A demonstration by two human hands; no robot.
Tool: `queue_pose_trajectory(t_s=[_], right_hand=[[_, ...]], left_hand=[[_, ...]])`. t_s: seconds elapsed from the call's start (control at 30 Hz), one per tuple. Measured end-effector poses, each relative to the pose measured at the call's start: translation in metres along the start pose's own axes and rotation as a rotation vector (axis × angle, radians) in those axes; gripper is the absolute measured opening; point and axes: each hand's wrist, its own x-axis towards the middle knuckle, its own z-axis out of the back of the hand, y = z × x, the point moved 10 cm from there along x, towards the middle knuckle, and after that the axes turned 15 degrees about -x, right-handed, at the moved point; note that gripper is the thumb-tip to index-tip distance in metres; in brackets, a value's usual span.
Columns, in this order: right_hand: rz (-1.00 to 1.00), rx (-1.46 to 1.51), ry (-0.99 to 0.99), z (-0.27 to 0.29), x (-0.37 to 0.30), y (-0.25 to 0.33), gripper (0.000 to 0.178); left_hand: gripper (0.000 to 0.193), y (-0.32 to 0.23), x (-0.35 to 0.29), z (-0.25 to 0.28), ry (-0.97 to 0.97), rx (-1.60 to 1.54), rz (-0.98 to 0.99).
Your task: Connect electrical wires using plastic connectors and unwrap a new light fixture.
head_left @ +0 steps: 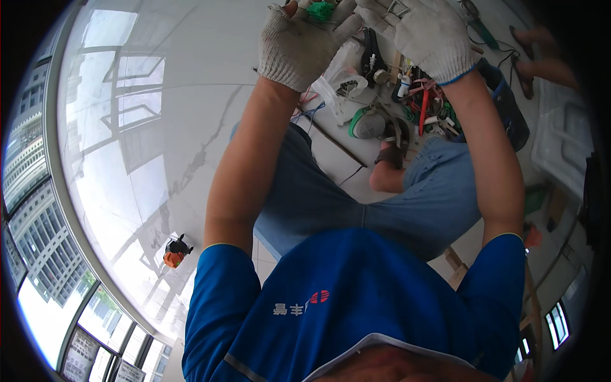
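Both my hands, in white knit work gloves, are raised at the top edge of the view. My left hand (299,48) is closed on a small green piece (320,11), whose kind I cannot make out. Between the fingers of my right hand (429,38) sits a small metal frame-like piece (399,8); the fingertips are partly cut off by the edge. Below and between the hands lie a black tool (372,57), a clear plastic bag (344,73) with small parts, and a pile of tools with a red handle (424,111).
A green-and-grey rounded object (369,123) lies near my foot (387,173). A dark blue tool bag (512,111) stands to the right, with a green power tool (485,33) and another person's foot (523,76) beyond. An orange-and-black object (176,252) sits on the glossy floor (191,114) at left.
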Motion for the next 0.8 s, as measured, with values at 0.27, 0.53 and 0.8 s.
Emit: queue_pose_trajectory(t_s=[0.27,0.53,0.8], right_hand=[[-0.016,0.034,0.049,0.006,-0.001,-0.003,0.05],[-0.037,-0.06,0.034,0.023,0.003,-0.005,0.033],[-0.088,-0.071,0.062,0.031,0.011,-0.012,0.027]], left_hand=[[0.043,0.002,0.003,0.001,0.036,0.005,0.007],[0.053,0.006,0.001,-0.004,0.063,-0.011,0.034],[0.056,0.008,-0.002,-0.005,0.015,0.05,0.039]])
